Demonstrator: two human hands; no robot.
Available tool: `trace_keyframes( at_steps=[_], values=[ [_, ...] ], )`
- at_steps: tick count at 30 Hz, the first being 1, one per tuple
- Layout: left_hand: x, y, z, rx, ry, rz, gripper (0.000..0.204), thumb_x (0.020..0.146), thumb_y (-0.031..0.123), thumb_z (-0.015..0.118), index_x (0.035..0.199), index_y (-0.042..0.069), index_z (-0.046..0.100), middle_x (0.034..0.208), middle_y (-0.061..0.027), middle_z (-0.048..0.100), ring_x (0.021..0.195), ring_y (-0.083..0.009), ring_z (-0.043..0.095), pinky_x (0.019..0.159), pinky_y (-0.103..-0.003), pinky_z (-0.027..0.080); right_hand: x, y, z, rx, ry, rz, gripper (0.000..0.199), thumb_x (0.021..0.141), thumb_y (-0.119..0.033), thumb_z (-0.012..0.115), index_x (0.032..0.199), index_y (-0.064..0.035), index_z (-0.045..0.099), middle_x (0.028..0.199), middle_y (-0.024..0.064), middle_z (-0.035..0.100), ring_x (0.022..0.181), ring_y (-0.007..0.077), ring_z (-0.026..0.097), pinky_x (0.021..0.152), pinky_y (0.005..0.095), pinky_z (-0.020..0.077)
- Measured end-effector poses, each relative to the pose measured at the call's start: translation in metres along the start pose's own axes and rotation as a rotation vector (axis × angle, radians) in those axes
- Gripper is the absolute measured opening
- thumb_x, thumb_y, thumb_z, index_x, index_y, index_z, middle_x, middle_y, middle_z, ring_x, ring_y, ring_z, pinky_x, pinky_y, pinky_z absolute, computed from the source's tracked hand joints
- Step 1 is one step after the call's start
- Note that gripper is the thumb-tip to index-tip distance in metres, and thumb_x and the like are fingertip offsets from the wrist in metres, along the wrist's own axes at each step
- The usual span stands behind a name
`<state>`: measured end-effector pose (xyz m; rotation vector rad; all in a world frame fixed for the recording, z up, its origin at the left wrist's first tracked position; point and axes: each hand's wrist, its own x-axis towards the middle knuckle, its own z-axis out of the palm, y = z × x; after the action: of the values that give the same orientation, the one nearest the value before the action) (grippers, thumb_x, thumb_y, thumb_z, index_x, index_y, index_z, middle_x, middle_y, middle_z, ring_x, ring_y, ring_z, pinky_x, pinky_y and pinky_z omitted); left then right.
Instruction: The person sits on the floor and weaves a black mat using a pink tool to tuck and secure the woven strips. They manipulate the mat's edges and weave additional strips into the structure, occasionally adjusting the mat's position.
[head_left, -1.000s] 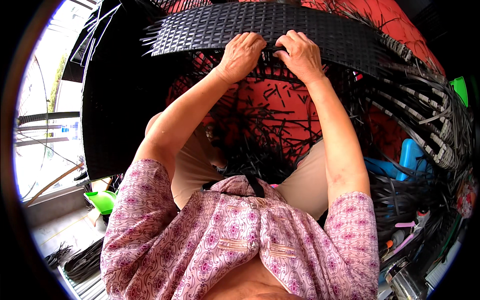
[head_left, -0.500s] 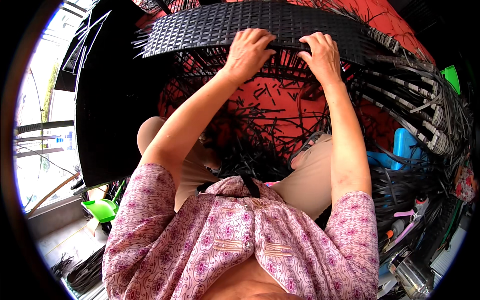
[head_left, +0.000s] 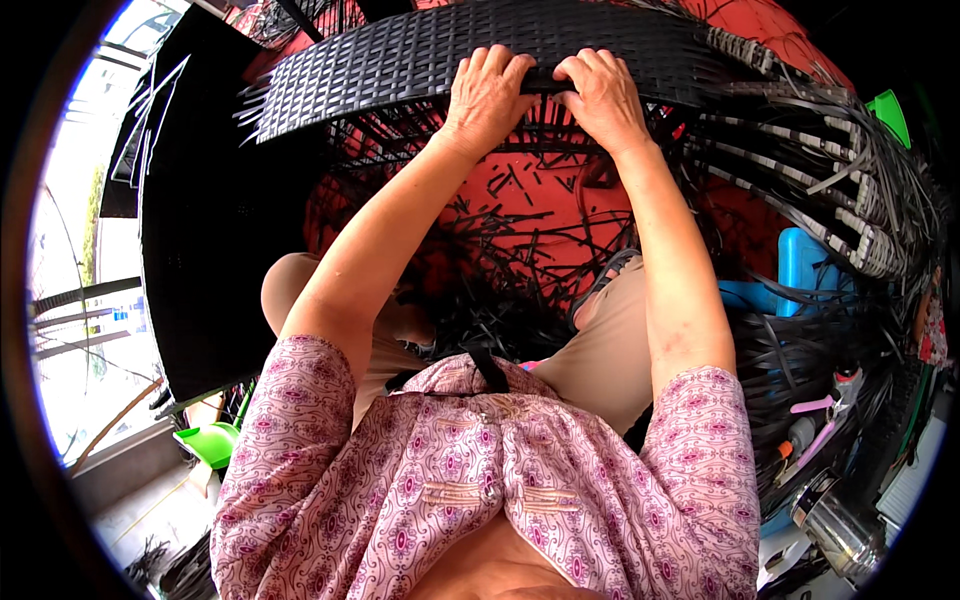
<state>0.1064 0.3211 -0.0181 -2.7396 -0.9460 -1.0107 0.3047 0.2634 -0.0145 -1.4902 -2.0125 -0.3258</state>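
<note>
Woven black panel [head_left: 420, 55]: a sheet of flat black strips in a close basket weave, curved across the top of the view, with its near edge facing the person and loose unwoven strip ends sticking out at its left corner and below that edge. Both hands sit side by side at the middle of the near edge. Left hand [head_left: 487, 92]: palm down on the weave, fingers bent over the edge and closed on it. Right hand [head_left: 600, 92]: likewise curled shut, fingers gripping the same edge, just beside the left hand, the 2 hands almost touching. Whether either hand also pinches a single strip cannot be told. Below the panel lies a red floor surface [head_left: 540, 215] strewn with short black offcuts [head_left: 500, 250]. At the panel's right end, bundles of black strips [head_left: 830, 190] hang down and spread outward. A blue plastic container [head_left: 800, 265] stands near the right edge of the floor, pink-handled pliers [head_left: 825, 415] lie lower right among strips, and a green plastic scoop [head_left: 212, 442] sits at lower left. A flat dark panel [head_left: 215, 250] stands upright at left.
</note>
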Motion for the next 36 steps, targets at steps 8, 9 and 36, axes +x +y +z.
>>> trace_keyframes(
  at_steps=[8, 9, 36],
  values=[
    [0.024, 0.011, 0.018, -0.005, -0.096, 0.063, 0.048, 0.075, 0.028, 0.086, 0.115, 0.011, 0.066, 0.108, -0.0068, 0.057, 0.106, -0.0298, 0.055, 0.093, -0.043, 0.045, -0.03, 0.053, -0.049, -0.183, -0.078, 0.278, 0.046, 0.069, -0.01, 0.088, 0.11, -0.0126, 0.067, 0.112, 0.0044, 0.064, 0.113, 0.0295, 0.059, 0.099, 0.0443, 0.0475],
    [0.028, 0.014, 0.017, -0.009, -0.093, 0.044, 0.046, 0.072, 0.027, 0.088, 0.107, 0.009, 0.066, 0.104, -0.008, 0.06, 0.105, -0.0314, 0.058, 0.093, -0.043, 0.047, -0.03, 0.054, -0.049, -0.182, -0.099, 0.28, 0.045, 0.069, -0.01, 0.087, 0.108, -0.0125, 0.066, 0.11, 0.0045, 0.064, 0.112, 0.0297, 0.059, 0.098, 0.0445, 0.0475],
    [-0.046, 0.068, -0.094, -0.248, -0.441, 0.261, 0.068, 0.058, 0.023, 0.091, 0.117, 0.007, 0.06, 0.118, -0.0104, 0.057, 0.117, -0.0325, 0.054, 0.1, -0.042, 0.044, -0.15, -0.091, -0.154, -0.103, -0.33, 0.352, 0.085, 0.054, -0.021, 0.097, 0.131, -0.0168, 0.06, 0.124, 0.0042, 0.057, 0.117, 0.0282, 0.054, 0.098, 0.0449, 0.0441]
  ],
)
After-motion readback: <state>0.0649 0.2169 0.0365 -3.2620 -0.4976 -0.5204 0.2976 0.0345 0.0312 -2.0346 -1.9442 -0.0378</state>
